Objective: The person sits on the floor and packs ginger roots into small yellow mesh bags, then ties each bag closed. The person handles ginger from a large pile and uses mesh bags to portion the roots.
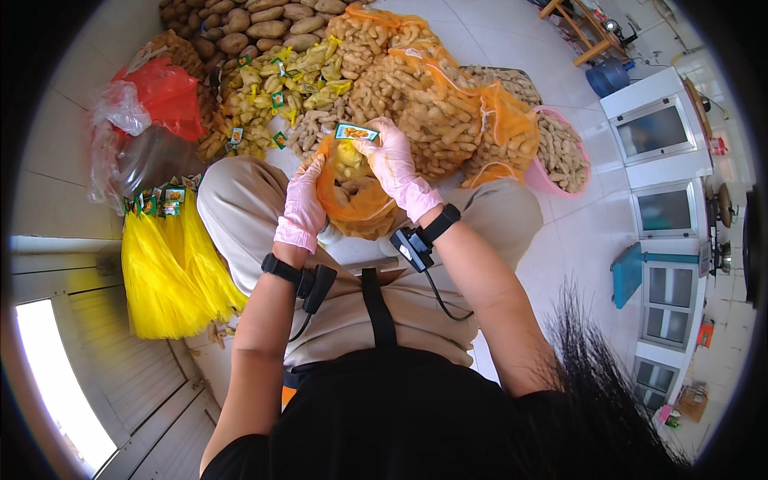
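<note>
Between my knees stands an orange mesh sack (pixel 363 219) with its mouth open and ginger roots (pixel 354 186) inside. My left hand (pixel 304 195), in a pink glove, grips the sack's rim on its left side. My right hand (pixel 389 157), gloved alike, holds a small yellow mesh bag (pixel 349 157) of ginger by its printed tag (pixel 356 132), over the sack's mouth. Beyond the sack lies a heap of filled yellow mesh bags (pixel 252 90), several with green tags. Empty yellow mesh bags (pixel 174 270) with tags hang in a bunch beside my left knee.
Large orange mesh sacks of ginger (pixel 441 129) lie ahead and to the right, next to a pink basin (pixel 540 177) of ginger. Large brown tubers (pixel 267 30) are heaped at the top. Red and clear plastic bags (pixel 162 99) lie left. A blue platform scale (pixel 627 276) and white cabinets stand right.
</note>
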{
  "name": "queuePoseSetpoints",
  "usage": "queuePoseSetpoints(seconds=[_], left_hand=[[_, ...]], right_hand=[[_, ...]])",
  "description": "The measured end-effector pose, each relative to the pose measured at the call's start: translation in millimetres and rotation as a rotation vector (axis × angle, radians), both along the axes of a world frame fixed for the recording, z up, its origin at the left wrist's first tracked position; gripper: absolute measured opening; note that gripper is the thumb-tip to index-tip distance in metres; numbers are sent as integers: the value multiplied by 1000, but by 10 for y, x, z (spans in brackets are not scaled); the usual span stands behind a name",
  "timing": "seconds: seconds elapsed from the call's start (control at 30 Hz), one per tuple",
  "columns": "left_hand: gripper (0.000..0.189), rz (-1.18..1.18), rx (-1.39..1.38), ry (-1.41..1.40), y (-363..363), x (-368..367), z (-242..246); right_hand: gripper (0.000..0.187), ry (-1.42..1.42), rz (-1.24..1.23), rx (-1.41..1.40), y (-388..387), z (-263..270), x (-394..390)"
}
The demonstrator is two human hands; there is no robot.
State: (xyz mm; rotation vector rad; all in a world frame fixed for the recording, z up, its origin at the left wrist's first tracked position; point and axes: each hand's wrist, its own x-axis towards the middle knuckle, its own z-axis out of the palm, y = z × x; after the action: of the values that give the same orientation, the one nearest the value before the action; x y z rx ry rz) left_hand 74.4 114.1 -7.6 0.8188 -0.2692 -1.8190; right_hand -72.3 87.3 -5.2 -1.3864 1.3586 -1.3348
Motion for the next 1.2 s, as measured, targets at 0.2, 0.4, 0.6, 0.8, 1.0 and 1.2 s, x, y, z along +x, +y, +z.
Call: queuePoseSetpoints(seconds=[0.2, 0.4, 0.6, 0.8, 1.0, 1.2], left_hand=[[28, -12, -56, 14, -54, 24, -134], [27, 56, -39, -18, -103, 10, -242], [27, 58, -53, 20, -103, -5, -176], [29, 58, -48, -36, -99, -40, -127], [23, 88, -70, 26, -123, -20, -234], [25, 90, -67, 13, -117, -6, -154]], right_hand=[[18, 345, 37, -239, -39, 188, -61], [19, 123, -25, -162, -105, 206, 38], [21, 244, 89, -62, -75, 319, -6], [18, 171, 81, -84, -164, 437, 37], [17, 120, 94, -81, -225, 598, -60], [13, -80, 118, -178, -236, 731, 67]])
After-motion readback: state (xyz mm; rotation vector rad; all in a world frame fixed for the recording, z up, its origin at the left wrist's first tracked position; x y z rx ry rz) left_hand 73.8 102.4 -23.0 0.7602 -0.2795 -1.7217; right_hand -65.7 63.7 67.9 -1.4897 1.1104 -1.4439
